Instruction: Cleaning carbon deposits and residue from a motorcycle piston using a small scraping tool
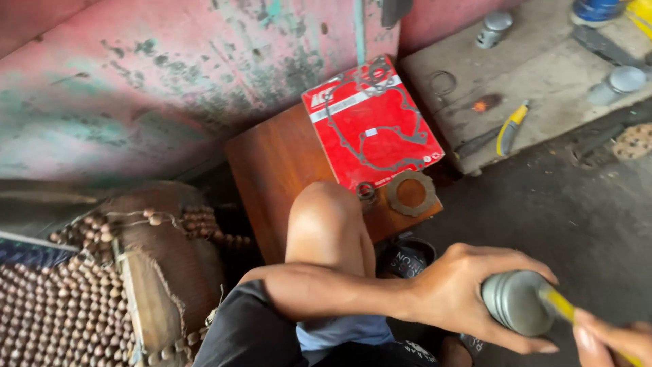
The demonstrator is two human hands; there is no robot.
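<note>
My left hand (468, 292) reaches across my bent knee (326, 217) and grips a grey ribbed metal cylinder (516, 302), which looks like a piston. My right hand (611, 340) shows only at the lower right corner. It holds a thin yellow-handled tool (560, 306) whose tip rests against the cylinder's end. Both hands hover above the dark concrete floor (584, 217).
A red gasket pack (370, 122) and a brown ring gasket (411, 192) lie on a wooden stool (278, 163). Yellow-handled pliers (511, 126), metal cans and a blue tub sit on a concrete ledge (543, 75). A beaded seat cover (81, 292) lies left, under a pink wall.
</note>
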